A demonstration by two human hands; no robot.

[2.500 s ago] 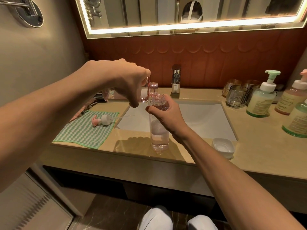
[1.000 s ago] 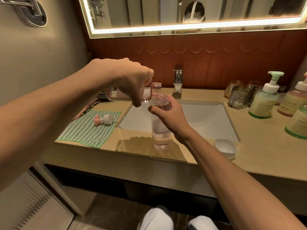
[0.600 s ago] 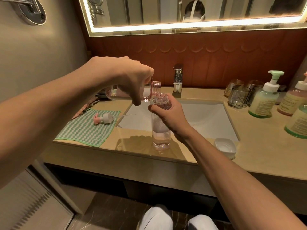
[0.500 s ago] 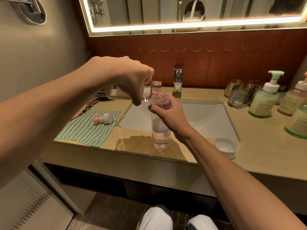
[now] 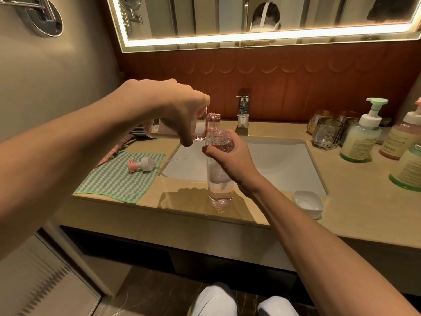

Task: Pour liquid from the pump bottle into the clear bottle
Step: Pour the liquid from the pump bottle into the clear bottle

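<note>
Clutching sideways pump bottle [image 5: 213, 121], left grip [image 5: 173, 103]; right grip [image 5: 230, 158] wraps clear bottle [image 5: 219, 188] beneath.

Head-worn view, down over countertop [image 5: 193, 202]

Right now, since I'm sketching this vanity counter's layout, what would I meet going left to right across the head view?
From the left: green-and-white checked cloth → upright clear plastic bottle → small white rectangular dish → pale pump bottle with a mint-green cap. The faucet and glass tumblers overlap these, so they are left out.
</note>
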